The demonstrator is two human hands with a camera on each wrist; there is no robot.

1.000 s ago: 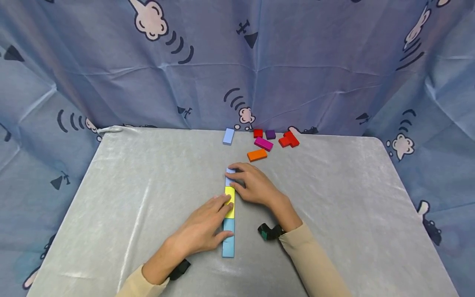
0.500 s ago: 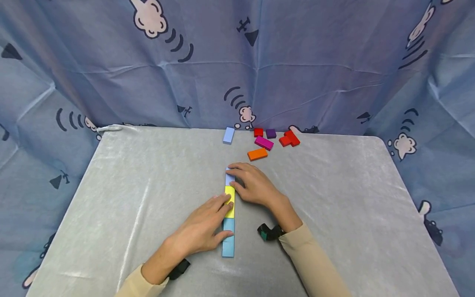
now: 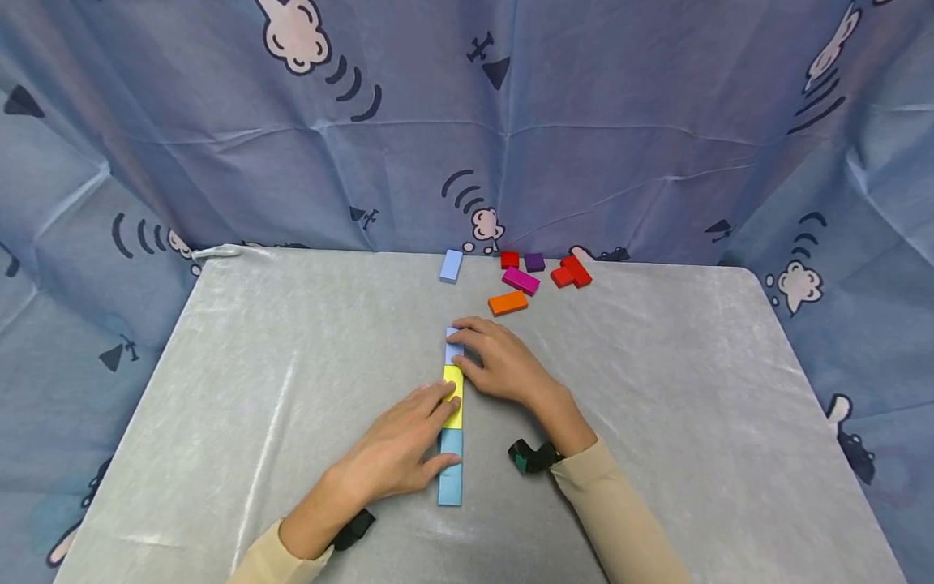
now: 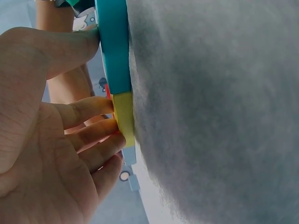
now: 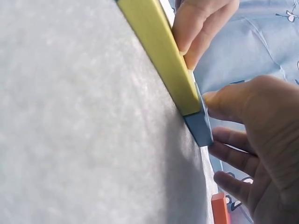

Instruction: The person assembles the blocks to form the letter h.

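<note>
From the wearer's head, one camera faces forward and down, taking in the grey table and the patterned curtain beyond. Two wrist cameras, low and much closer, look out past the left hand and the right hand, the scene tipped sideways; all three share the yellow block.

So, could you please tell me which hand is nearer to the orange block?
Right. The right hand is just short of the orange block; the left hand is farther back, touching the yellow block.
</note>
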